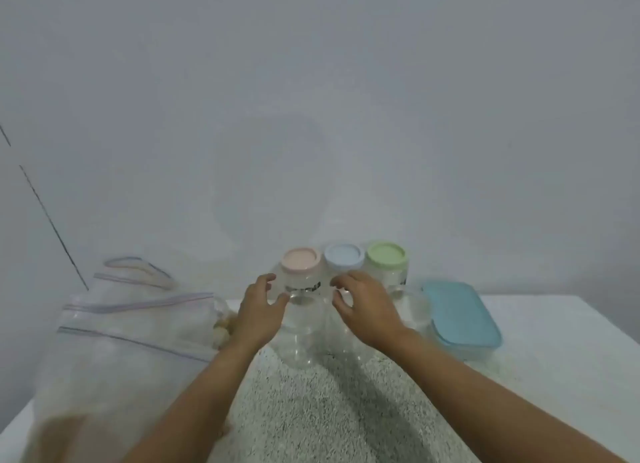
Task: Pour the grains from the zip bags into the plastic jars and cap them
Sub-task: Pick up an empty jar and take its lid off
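Two hands flank the pink-lidded jar (300,284) at the back of the bench (554,358).
The left hand (259,313) and right hand (367,310) curve half-open on either side of it. Whether either grip touches it cannot be told. The blue-lidded jar (344,260) and green-lidded jar (386,260) stand capped alongside, and the zip bags (131,324) lie to the left.

Arms outstretched; left hand (260,312) and right hand (364,306) loosely curled, apart
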